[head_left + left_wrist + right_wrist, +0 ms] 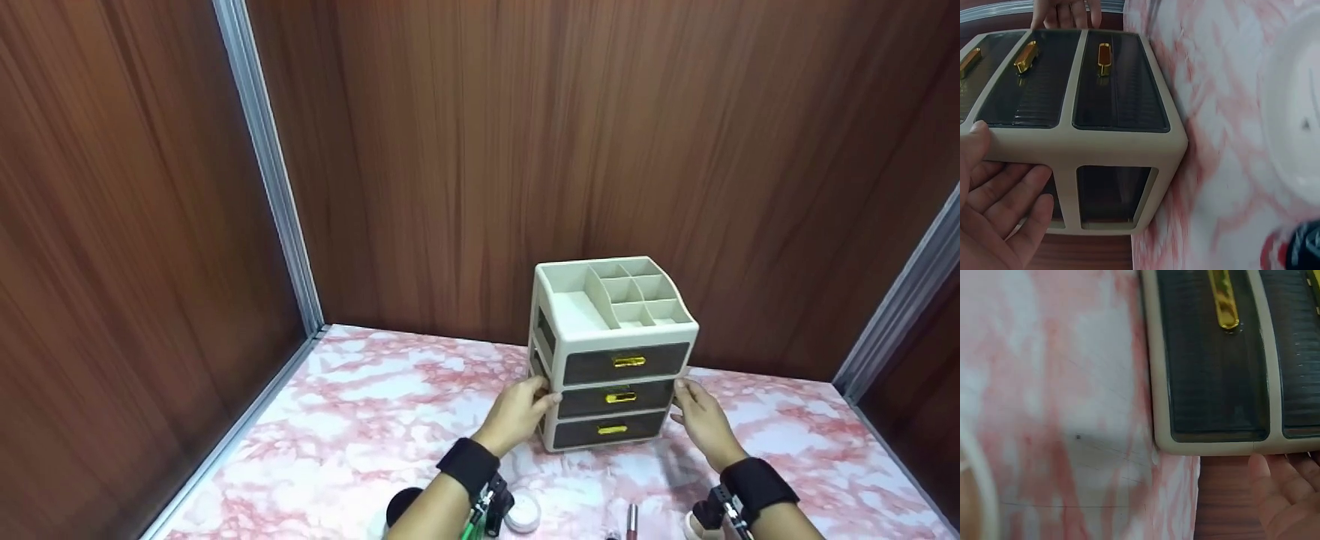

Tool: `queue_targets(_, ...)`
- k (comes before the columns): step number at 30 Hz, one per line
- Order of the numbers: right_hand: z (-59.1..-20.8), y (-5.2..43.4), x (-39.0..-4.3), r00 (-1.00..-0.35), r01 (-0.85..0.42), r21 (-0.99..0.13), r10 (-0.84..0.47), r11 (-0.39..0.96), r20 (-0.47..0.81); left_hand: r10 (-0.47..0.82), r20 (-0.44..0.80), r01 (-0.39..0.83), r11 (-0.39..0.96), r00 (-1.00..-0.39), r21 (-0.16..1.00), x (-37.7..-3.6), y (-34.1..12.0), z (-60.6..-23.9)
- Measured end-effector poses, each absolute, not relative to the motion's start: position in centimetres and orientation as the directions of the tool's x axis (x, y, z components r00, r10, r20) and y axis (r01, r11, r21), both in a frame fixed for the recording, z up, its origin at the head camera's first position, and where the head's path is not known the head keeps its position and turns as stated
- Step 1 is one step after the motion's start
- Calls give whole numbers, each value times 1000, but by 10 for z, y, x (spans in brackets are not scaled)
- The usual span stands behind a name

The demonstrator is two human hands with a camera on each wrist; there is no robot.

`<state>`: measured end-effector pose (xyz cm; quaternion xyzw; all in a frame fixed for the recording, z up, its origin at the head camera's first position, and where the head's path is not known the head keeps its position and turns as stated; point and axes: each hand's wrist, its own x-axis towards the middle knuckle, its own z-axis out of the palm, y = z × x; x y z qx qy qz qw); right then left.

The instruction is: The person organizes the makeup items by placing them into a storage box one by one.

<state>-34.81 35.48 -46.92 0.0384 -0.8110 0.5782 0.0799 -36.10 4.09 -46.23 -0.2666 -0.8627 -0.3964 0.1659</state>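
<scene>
A cream desktop drawer organizer (555, 360) stands on the marbled table, its three dark drawers pushed in and its top divided into compartments. My left hand (514, 411) holds its left side, thumb at the front edge and bent fingers along the side frame. On the opposite side my right hand (703, 420) grips the frame, with the thumb near the front edge and the other fingers partly hidden behind. Gold handles, one a bar (1104, 56), show on the drawer fronts in the left wrist view. Close up in the right wrist view, the thumb touches the organizer's edge (1213, 448).
Near the front lie a round white container (523, 513), a slim tube (632, 520) and a dark round item (403, 504) partly behind the left forearm. A pale round item (697, 527) sits by the right wrist. Wood-grain panels (420, 172) enclose the table.
</scene>
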Motion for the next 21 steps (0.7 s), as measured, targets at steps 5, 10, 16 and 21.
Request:
queue_targets(5, -469, 345, -339, -975, -175, -877, 43, 448, 217, 327, 487, 585, 511, -810, 630, -359, 28, -464)
queue_targets(10, -471, 334, -330, -971, -181, -839, 40, 514, 234, 320, 479, 576, 496, -817, 650, -355, 12, -465)
queue_targets(16, -474, 327, -321, -960, -225, -819, 22, 527, 278, 339, 479, 587, 486, -810, 648, -353, -4, -466)
queue_targets(21, -473, 319, -317, -961, -239, -820, -3, 521, 278, 324, 469, 571, 478, -821, 668, -352, -17, -466)
